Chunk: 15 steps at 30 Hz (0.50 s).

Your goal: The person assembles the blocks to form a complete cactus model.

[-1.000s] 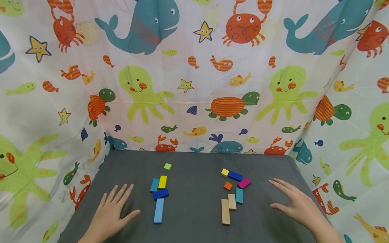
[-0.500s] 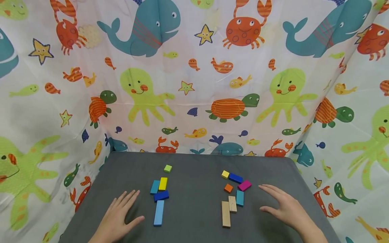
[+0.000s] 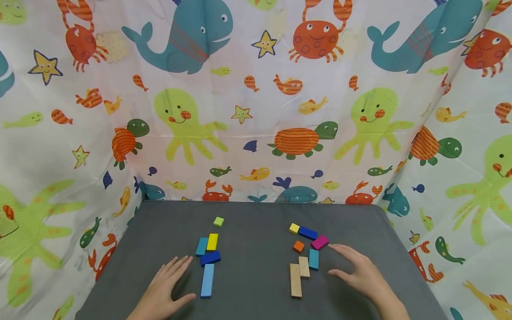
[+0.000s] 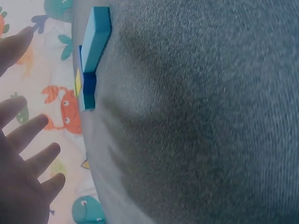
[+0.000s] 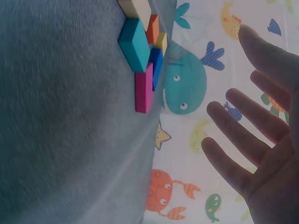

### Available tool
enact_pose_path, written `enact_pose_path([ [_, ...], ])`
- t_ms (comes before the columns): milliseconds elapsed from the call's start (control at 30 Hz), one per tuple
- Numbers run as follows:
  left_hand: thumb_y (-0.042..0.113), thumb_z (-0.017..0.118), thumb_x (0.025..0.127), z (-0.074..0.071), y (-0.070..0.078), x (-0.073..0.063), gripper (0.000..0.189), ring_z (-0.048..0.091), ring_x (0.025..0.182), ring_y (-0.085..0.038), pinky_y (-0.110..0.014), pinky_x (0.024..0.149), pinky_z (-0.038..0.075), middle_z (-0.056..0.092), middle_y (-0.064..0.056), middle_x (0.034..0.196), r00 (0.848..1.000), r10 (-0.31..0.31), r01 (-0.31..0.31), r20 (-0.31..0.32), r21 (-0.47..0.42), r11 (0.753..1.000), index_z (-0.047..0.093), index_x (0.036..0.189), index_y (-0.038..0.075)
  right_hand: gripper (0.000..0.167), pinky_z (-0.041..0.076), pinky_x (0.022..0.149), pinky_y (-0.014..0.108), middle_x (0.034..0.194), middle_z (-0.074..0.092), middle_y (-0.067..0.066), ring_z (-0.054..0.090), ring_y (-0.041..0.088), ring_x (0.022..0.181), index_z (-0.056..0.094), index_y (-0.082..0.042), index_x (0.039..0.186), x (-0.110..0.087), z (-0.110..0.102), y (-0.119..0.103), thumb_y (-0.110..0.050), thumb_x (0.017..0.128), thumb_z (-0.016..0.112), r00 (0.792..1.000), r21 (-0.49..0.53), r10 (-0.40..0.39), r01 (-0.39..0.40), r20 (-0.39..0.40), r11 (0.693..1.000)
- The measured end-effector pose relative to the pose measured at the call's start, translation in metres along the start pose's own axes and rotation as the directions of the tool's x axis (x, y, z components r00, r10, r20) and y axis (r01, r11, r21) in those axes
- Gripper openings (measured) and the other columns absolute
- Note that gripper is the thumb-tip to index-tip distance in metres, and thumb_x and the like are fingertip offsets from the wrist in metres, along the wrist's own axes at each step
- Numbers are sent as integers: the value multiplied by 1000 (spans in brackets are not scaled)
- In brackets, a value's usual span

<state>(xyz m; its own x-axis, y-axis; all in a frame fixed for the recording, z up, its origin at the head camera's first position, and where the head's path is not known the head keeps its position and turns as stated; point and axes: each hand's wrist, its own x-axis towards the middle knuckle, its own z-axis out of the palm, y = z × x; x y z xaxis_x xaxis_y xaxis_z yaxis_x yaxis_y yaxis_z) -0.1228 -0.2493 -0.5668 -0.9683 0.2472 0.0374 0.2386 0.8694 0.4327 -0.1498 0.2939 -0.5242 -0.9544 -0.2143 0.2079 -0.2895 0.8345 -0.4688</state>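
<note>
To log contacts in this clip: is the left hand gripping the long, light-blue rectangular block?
No, the left hand holds nothing, and dark-grey tabletop shows between it and the light-blue block.

We log block colours: lime cube (image 3: 218, 222), orange cube (image 3: 298, 246), magenta block (image 3: 319, 242), light-blue plank (image 3: 207, 281), yellow blocks (image 3: 212, 242), teal blocks (image 3: 314, 259), dark-blue blocks (image 3: 308, 233), tan blocks (image 3: 295, 281). We read tabletop (image 3: 256, 249) plain dark grey; curtain (image 3: 260, 129) white, multicoloured sea-animal pattern.

Wooden block (image 5: 136, 10) partial, right wrist view
</note>
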Motion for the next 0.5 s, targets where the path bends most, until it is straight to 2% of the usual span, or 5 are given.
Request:
enact_pose_path([
  [67,65,69,85,2,0,1,88,41,141,-47,-76,106,28,48,-11,154,1000,21,-21,-6,-9,1000,42,156,20,67,56,90,54,129,68,8,66,32,116,64,-17,134,0,5,-1,-28,74,90,1000,8,-8,8,-7,1000],
  [167,64,70,85,7,-1,3,88,41,141,-47,-76,106,29,47,-11,155,1000,22,-22,3,-22,1000,41,156,20,66,56,90,53,128,68,7,66,31,115,64,-16,134,0,12,-2,-26,74,91,1000,31,-19,19,-3,999],
  [433,68,71,81,16,3,10,99,39,141,-48,-74,108,29,43,-17,156,996,-5,11,87,-77,997,38,157,15,66,55,94,52,133,66,5,64,30,119,64,-19,136,4,26,-7,-26,76,90,997,113,-6,-2,76,994],
  [500,70,71,79,18,4,12,100,39,142,-48,-74,108,28,43,-16,157,995,-7,16,100,-82,996,38,157,15,66,56,92,51,133,66,6,66,30,116,63,-18,136,6,29,-8,-26,77,89,996,139,-19,5,93,990],
])
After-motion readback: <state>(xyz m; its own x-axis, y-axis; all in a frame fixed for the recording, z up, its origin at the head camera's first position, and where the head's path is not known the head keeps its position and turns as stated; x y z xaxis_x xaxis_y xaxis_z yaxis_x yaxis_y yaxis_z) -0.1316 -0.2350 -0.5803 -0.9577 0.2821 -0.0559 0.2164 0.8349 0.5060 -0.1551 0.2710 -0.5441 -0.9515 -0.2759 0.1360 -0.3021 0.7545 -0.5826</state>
